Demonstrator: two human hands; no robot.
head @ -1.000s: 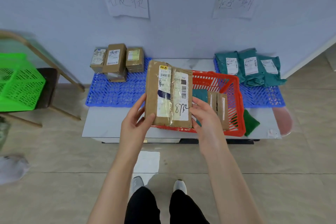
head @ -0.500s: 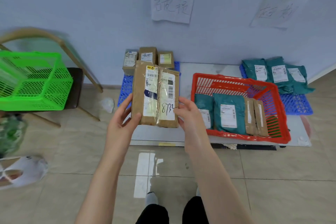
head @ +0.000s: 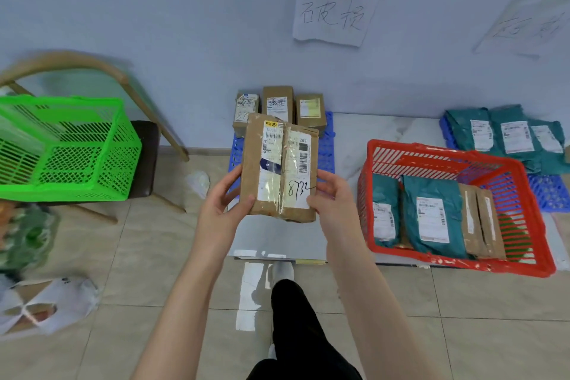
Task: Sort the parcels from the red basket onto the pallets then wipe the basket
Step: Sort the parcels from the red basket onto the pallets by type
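Parcel in hand: brown paper-wrapped parcel with white labels and a scrawled 8732 [head: 279, 168], up in the air over the left end of the low white slab [head: 370, 129], just in front of the left blue plastic pallet [head: 327, 151].
Left hand: left hand [head: 222, 207] curled round the parcel's lower left edge, thumb on the front face.
Right hand: right hand [head: 331, 203] gripping the lower right edge, thumb across the label.
Done: three brown cardboard boxes [head: 277, 102] along the left pallet's back edge; teal plastic mailers [head: 505, 133] piled on the right blue plastic pallet [head: 549, 194].
To go: red plastic basket [head: 367, 182] at the slab's front right corner holds two teal bags [head: 431, 219] and two slim brown parcels [head: 479, 222].
Verdict: roughly halfway, I'd say, and the basket wipe not yet begun.
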